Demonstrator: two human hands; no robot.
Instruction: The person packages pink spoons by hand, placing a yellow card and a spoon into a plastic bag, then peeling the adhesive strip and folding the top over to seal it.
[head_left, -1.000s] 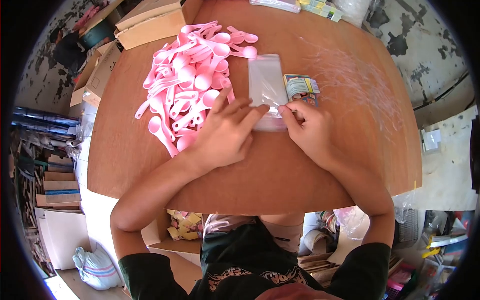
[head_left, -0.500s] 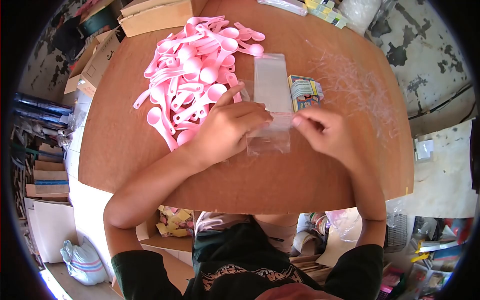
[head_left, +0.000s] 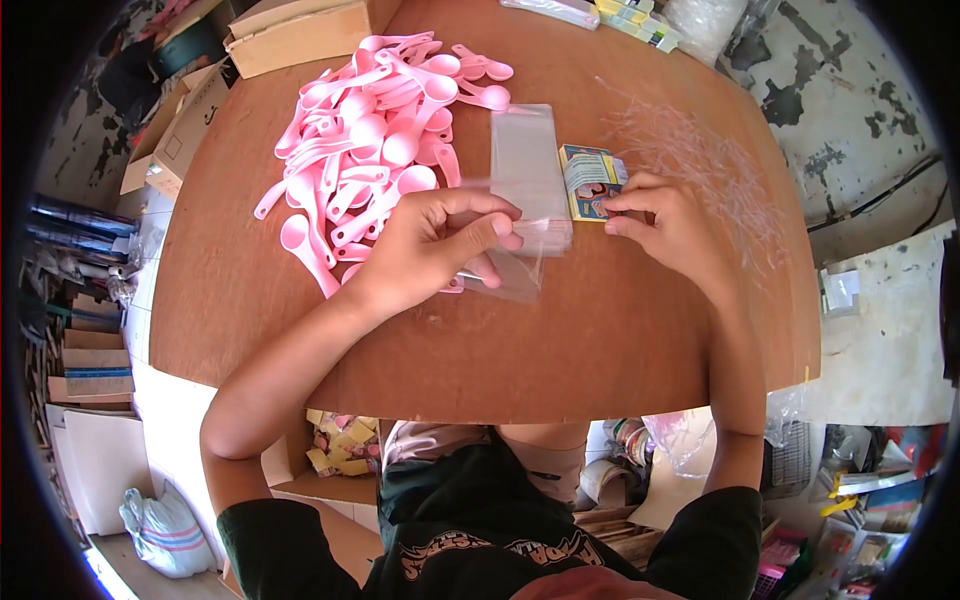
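My left hand (head_left: 425, 245) is closed on a clear plastic bag (head_left: 515, 275), which hangs from the fingers over the table. Beneath and beyond it lies a stack of clear plastic bags (head_left: 525, 160). My right hand (head_left: 665, 220) has its fingertips at the lower right corner of a small stack of printed cards (head_left: 580, 180), thumb and index finger a little apart with nothing visible between them. Left of the bags, close to my left hand, is a large heap of pink plastic scoops (head_left: 365, 135).
The brown table (head_left: 520, 370) has thin clear plastic strips (head_left: 700, 170) scattered on its right side. A cardboard box (head_left: 300, 40) stands at the far left edge, and packs in plastic (head_left: 640, 20) lie at the far edge. Below the table an open carton (head_left: 345, 445) holds small yellow and pink pieces.
My left hand has lifted a clear bag off the stack and turned palm inward. My right hand has left the bag ends and moved up to the card stack. The view has shifted slightly.
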